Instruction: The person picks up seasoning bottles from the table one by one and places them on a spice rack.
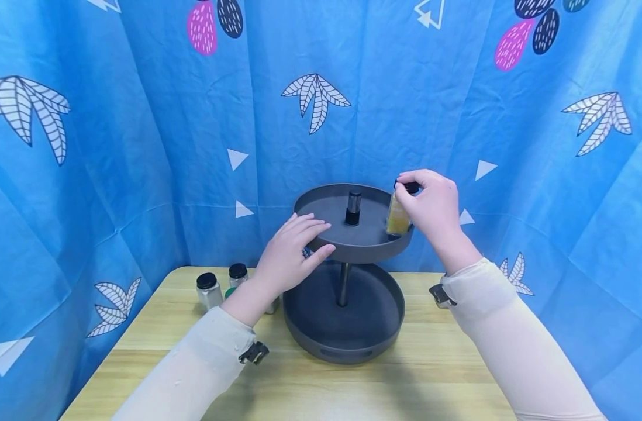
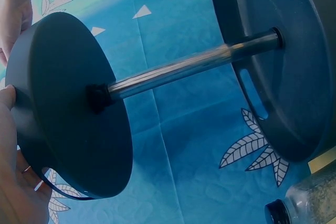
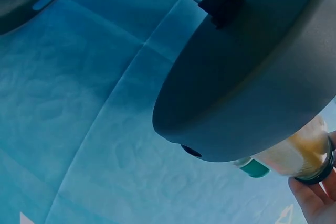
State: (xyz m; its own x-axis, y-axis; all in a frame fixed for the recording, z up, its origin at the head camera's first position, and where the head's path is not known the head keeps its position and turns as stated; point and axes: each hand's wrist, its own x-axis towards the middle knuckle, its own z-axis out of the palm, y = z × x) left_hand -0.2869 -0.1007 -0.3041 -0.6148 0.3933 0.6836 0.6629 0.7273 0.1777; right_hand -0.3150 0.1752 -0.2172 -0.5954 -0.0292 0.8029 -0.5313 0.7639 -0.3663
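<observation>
A dark grey two-tier round tray stand (image 1: 367,254) stands on the table, its tiers joined by a metal post (image 2: 173,72). My right hand (image 1: 431,196) pinches the black cap of a glass spice jar (image 1: 397,217) with yellow contents. The jar is upright at the upper tier's right side, inside the rim; whether its base touches the floor is hard to tell. My left hand (image 1: 294,251) holds the upper tier's left rim, fingers over the edge and thumb against the outer wall. In the right wrist view the tier partly hides the jar (image 3: 302,153).
Left of the stand, jars with black caps (image 1: 209,292) and a green-capped one stand on the wooden table (image 1: 163,333), partly behind my left forearm. A short post end (image 1: 354,207) sticks up mid-tier. A blue patterned curtain (image 1: 363,140) hangs close behind.
</observation>
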